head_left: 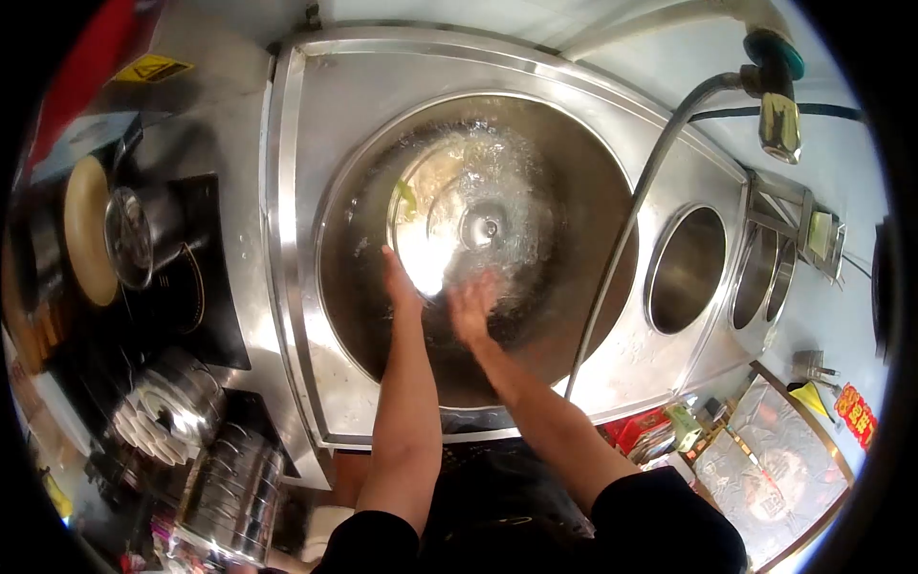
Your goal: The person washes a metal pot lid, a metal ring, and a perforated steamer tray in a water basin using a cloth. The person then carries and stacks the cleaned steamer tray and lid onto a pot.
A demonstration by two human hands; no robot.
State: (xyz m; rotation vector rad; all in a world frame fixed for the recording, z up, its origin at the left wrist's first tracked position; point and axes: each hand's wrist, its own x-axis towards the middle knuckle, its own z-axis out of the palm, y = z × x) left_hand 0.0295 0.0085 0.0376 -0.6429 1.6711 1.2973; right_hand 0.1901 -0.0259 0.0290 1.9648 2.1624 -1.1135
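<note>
The left hand [399,283] meets the near rim of a shiny round dish [427,247], perhaps to steady it; whether it truly grips, I cannot tell. Just right of it, the blurred right hand [473,304] looks spread and empty. Around both, a big sink [588,182] contains splashing water [521,196]; beyond the left fingertips shows a green scrap [408,196].

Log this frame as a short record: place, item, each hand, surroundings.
Place: large round metal basin set in a steel counter
Item: shiny round object, kind unclear
Left hand: at the item's edge
Right hand: blurred, near the item; contact unclear
Water: rippled, inside basin
Surroundings: grey hose crossing basin's right side
</note>
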